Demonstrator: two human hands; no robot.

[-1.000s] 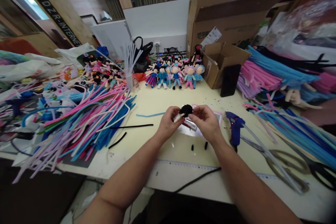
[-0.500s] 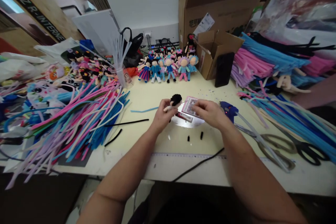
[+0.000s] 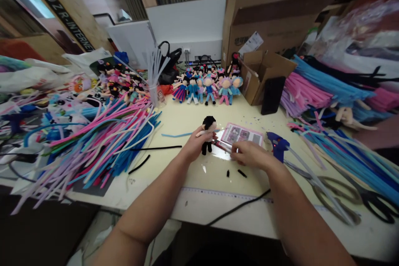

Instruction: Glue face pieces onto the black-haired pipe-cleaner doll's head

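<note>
My left hand (image 3: 195, 146) is closed round a small pipe-cleaner doll (image 3: 208, 129) with black hair and black legs, holding it upright just above the table. My right hand (image 3: 250, 156) rests low on the table to its right. Its fingers are pinched on the end of a thin tool (image 3: 222, 146), which lies on a clear plastic sheet. A pink printed card (image 3: 242, 134) lies just behind that hand. Two short black pipe-cleaner bits (image 3: 241, 173) lie in front of it.
A blue glue gun (image 3: 277, 146) and scissors (image 3: 341, 194) lie right of my hands. Pipe cleaners (image 3: 102, 141) are piled at left, and more at right (image 3: 314, 87). Finished dolls (image 3: 207, 87) stand in a row behind, beside a small cardboard box (image 3: 264, 70) and a black phone (image 3: 269, 95). A black cable (image 3: 237, 208) crosses the front edge.
My right hand has let go of the doll and dropped to the table onto the thin tool. My left hand has turned the doll upright.
</note>
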